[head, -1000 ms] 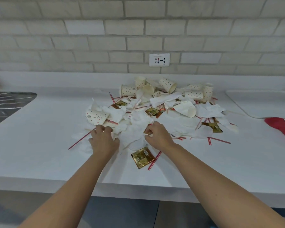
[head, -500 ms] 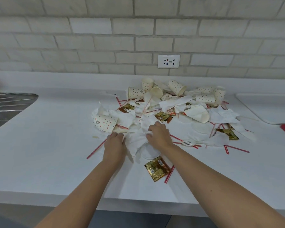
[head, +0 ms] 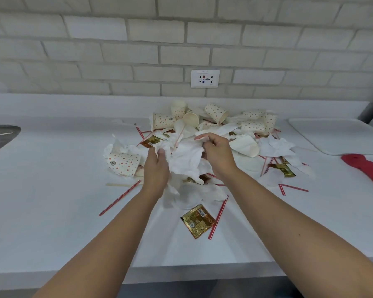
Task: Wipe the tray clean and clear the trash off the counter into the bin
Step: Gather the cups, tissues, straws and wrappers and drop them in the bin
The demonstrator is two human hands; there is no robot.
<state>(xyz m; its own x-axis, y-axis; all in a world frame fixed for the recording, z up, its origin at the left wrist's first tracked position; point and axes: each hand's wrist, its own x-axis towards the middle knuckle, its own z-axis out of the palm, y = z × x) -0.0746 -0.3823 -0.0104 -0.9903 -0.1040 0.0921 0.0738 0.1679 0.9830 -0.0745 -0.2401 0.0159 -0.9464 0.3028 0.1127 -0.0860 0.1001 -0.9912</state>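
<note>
Trash (head: 274, 147) sits heaped mid-counter (head: 52, 190), with a gold sachet (head: 197, 220) nearest me. Just beyond it, my left hand (head: 156, 166) and right hand (head: 219, 154) both curl their fingers into one wad of crumpled napkins (head: 186, 157) bunched between them. Polka-dot paper cups (head: 215, 112) lie behind, and the tray (head: 340, 134) is far right. I judge the clearing is under way. The next move needs a bin, which I can't see.

- You have open desk (head: 52, 190) left of the trash pile (head: 246, 146), up to the sink (head: 0, 134).
- On your right, the tray (head: 342, 136) and red cloth (head: 366, 166) narrow the passage.
- A gold wrapper (head: 197, 220) lies nearest you.
</note>
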